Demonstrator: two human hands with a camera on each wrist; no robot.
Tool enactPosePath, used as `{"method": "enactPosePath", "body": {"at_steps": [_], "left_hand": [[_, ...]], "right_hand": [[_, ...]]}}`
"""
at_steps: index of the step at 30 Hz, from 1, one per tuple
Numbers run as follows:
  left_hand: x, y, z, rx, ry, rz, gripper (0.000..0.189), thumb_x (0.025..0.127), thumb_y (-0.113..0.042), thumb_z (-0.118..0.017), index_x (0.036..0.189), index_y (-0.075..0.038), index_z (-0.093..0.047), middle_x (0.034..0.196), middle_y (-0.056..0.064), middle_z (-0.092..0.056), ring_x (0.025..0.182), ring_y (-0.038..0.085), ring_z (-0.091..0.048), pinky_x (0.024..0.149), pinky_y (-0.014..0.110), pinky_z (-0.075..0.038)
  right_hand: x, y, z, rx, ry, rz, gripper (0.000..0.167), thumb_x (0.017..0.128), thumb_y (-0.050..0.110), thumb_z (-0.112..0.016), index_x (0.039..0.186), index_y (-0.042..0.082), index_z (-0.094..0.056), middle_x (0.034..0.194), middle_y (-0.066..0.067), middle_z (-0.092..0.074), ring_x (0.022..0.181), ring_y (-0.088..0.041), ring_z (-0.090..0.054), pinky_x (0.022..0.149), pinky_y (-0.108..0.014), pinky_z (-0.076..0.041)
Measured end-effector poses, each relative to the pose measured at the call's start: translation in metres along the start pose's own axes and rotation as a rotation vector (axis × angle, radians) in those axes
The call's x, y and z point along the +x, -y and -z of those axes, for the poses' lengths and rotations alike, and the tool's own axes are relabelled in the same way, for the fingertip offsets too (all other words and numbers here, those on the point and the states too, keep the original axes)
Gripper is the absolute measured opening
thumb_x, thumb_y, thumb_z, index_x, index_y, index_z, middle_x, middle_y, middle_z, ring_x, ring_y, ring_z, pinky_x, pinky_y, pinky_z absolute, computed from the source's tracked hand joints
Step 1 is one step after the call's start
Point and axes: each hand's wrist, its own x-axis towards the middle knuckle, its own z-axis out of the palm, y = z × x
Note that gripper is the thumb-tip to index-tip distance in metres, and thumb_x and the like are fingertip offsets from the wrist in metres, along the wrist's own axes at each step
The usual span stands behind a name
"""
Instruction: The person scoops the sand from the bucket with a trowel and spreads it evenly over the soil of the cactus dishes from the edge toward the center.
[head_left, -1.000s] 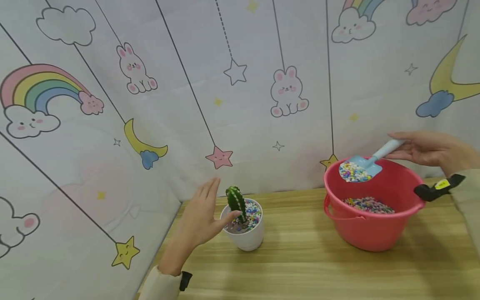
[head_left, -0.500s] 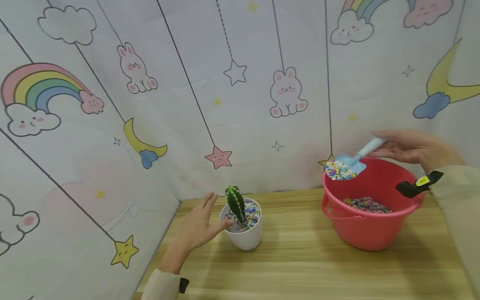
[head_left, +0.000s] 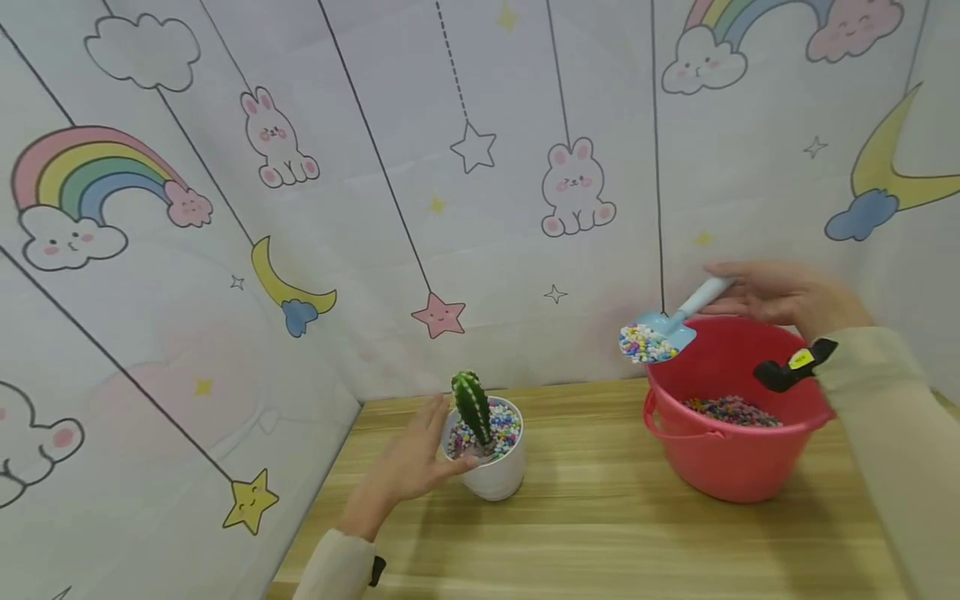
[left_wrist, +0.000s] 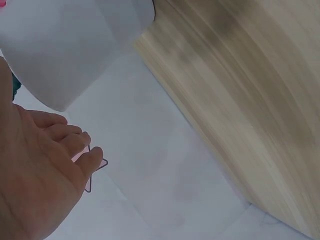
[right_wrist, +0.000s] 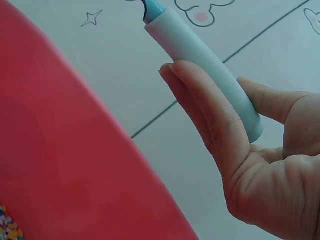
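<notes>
In the head view my right hand [head_left: 783,292] pinches the pale handle of a small blue toy shovel [head_left: 705,298] between thumb and fingers. Colored pebbles [head_left: 645,343] fill its scoop, which hangs beyond the left rim of a red bucket [head_left: 738,462]. The right wrist view shows the thumb on one side of the handle [right_wrist: 207,70] and the fingers on the other. My left hand [head_left: 408,462] is beside a white pot [head_left: 495,482], fingers extended, its thumb at the near rim. A green cactus [head_left: 472,408] stands in the pot among colored pebbles [head_left: 506,429].
More colored pebbles [head_left: 731,410] lie at the bottom of the bucket. Pot and bucket stand apart on a wood-grain table [head_left: 585,533]. A white cloth [head_left: 495,250] printed with rabbits, stars and rainbows hangs behind and to the left.
My right hand has carried the loaded shovel leftward, from over the bucket to past its left rim. My left hand has lowered slightly beside the pot.
</notes>
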Motion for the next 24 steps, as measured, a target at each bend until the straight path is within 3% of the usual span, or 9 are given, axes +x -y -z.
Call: {"method": "enactPosePath", "body": {"at_steps": [7,11,24], "left_hand": [[0.004,-0.002,-0.003,0.080,0.032,-0.011,0.118,0.090,-0.080,-0.058,0.168,-0.003,-0.015,0.177,0.017,-0.015,0.164,0.038,-0.021,0.132,0.054,-0.028],[0.006,0.001,-0.006,0.072,0.039,-0.013,0.117,0.091,-0.078,-0.060,0.168,-0.003,-0.014,0.177,0.016,-0.015,0.164,0.037,-0.021,0.133,0.053,-0.026],[0.010,0.007,-0.015,0.026,0.024,-0.054,0.118,0.089,-0.073,-0.067,0.168,-0.004,-0.014,0.178,0.015,-0.015,0.164,0.036,-0.023,0.130,0.055,-0.032]], "right_hand": [[0.016,-0.005,-0.017,-0.085,0.045,0.120,0.019,0.108,0.029,-0.059,0.107,0.011,-0.065,0.101,-0.012,-0.079,0.094,-0.031,-0.081,0.094,-0.037,-0.063],[0.023,-0.009,-0.028,-0.119,0.073,0.154,0.024,0.110,0.026,-0.055,0.099,0.011,-0.071,0.099,-0.011,-0.079,0.091,-0.029,-0.081,0.089,-0.036,-0.065],[0.043,-0.020,-0.067,-0.042,0.110,0.093,0.020,0.109,0.020,-0.058,0.105,0.000,-0.061,0.099,-0.021,-0.076,0.090,-0.034,-0.080,0.091,-0.041,-0.064]]}}
